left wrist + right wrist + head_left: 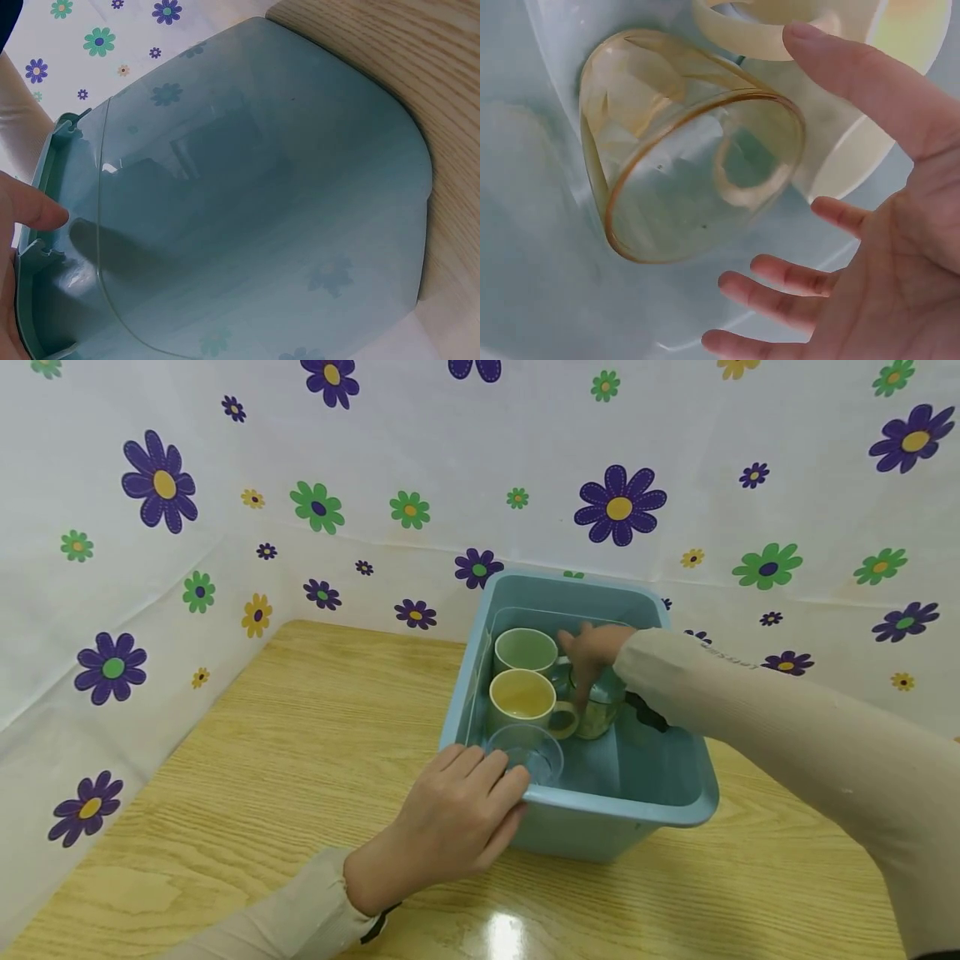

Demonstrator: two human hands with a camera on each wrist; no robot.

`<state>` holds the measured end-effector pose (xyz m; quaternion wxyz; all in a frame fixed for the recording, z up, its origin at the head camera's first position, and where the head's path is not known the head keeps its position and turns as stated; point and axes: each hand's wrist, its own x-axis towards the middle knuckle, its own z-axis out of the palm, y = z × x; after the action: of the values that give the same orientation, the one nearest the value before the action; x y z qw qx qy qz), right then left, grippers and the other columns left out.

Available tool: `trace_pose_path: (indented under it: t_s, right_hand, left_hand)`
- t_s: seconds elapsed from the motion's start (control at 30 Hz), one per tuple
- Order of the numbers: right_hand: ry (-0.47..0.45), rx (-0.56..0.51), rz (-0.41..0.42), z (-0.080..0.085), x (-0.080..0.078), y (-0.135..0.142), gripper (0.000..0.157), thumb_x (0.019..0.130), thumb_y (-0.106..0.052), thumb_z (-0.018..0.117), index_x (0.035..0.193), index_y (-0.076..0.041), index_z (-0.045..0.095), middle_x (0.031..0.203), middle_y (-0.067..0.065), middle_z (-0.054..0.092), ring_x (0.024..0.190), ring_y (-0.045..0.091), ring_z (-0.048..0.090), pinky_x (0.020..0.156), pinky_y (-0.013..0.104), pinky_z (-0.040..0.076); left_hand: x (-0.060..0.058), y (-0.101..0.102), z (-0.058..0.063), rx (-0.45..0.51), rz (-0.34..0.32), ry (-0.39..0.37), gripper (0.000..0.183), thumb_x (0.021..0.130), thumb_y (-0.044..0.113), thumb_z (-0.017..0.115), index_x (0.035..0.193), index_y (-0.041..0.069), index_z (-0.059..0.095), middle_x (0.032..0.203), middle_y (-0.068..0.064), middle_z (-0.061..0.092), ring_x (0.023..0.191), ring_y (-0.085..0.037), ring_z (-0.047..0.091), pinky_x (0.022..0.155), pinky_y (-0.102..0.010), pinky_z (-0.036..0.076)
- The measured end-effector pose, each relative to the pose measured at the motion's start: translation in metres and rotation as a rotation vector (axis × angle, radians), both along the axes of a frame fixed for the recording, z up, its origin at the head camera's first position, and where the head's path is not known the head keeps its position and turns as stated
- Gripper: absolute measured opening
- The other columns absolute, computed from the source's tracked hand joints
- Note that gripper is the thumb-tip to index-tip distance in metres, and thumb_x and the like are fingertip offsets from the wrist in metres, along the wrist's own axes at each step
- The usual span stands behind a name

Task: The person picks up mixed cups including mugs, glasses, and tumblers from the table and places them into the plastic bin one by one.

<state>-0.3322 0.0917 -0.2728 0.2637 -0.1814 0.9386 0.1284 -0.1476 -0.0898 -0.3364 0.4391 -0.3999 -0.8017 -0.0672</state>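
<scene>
With fingers hooked over the near rim and the thumb on the outer wall, my left hand (453, 814) grips a blue plastic bin (600, 808). My right hand (592, 652) reaches inside it, fingers spread and holding nothing. Beside that hand, an amber-tinted glass (630, 97) stands on the bin floor, its mouth facing the right wrist camera. The right thumb overlaps the handle of a yellow mug (510, 706) in the right wrist view. A green mug (525, 647) sits behind the yellow one, and a clear cup (543, 760) stands in front, partly hidden by the left fingers.
The bin stands on a wood-grain table (300, 735), close to a wall covered in flower-print cloth (525, 460). Both mugs and the clear cup line the bin's left side. The right forearm crosses over the bin's right rim.
</scene>
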Motion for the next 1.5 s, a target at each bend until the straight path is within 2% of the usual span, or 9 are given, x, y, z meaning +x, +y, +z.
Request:
trace_pose_path:
  t_s: [0.13,0.37,0.53,0.83,1.2,1.5]
  right_hand:
    - [0.078,0.001,0.086,0.005,0.004,0.002,0.099,0.067,-0.045,0.08,0.142,-0.01,0.025,0.141,0.028,0.03,0.125,0.043,0.043,0.097,0.056,0.04]
    - [0.234,-0.012,0.339,0.024,0.016,-0.002,0.096,0.067,-0.043,0.081,0.142,-0.014,0.029,0.132,0.022,0.039,0.12,0.039,0.045,0.097,0.057,0.039]
    - [0.281,-0.054,0.449,0.031,0.017,0.002,0.093,0.065,-0.04,0.082,0.14,-0.014,0.033,0.126,0.019,0.044,0.115,0.036,0.047,0.094,0.055,0.042]
    - [0.388,-0.022,0.665,0.035,0.017,0.009,0.087,0.065,-0.042,0.082,0.136,-0.015,0.039,0.123,0.017,0.048,0.116,0.034,0.049,0.094,0.051,0.042]
    - [0.441,-0.034,0.806,0.039,0.029,0.014,0.081,0.071,-0.042,0.077,0.139,-0.015,0.041,0.138,0.017,0.045,0.128,0.036,0.043,0.106,0.056,0.032]
    - [0.541,-0.078,0.872,0.045,0.044,0.032,0.078,0.071,-0.043,0.077,0.136,-0.015,0.045,0.136,0.017,0.046,0.128,0.035,0.043,0.105,0.058,0.032]
  left_hand:
    - [-0.001,0.0,0.0,-0.003,0.0,0.0,0.019,0.089,0.021,0.04,0.078,0.013,0.053,0.063,0.002,0.044,0.054,-0.014,0.042,0.056,-0.026,0.034]
    - [-0.003,0.0,0.001,-0.012,0.0,-0.004,0.019,0.089,0.021,0.04,0.079,0.013,0.053,0.063,0.002,0.045,0.054,-0.014,0.043,0.055,-0.026,0.034]
    - [-0.004,0.0,0.001,-0.007,-0.005,-0.004,0.02,0.09,0.021,0.039,0.077,0.013,0.052,0.063,0.002,0.044,0.053,-0.014,0.041,0.055,-0.025,0.034]
    - [-0.006,0.0,0.001,-0.016,-0.006,-0.004,0.021,0.091,0.021,0.038,0.078,0.013,0.052,0.062,0.002,0.044,0.054,-0.013,0.041,0.055,-0.025,0.034]
    - [-0.006,0.0,-0.002,-0.01,0.001,0.008,0.023,0.092,0.021,0.035,0.077,0.013,0.052,0.063,0.002,0.044,0.054,-0.014,0.042,0.055,-0.026,0.034]
    - [-0.006,-0.002,-0.003,0.004,-0.005,-0.004,0.024,0.092,0.021,0.035,0.077,0.014,0.053,0.063,0.002,0.044,0.054,-0.014,0.043,0.055,-0.026,0.034]
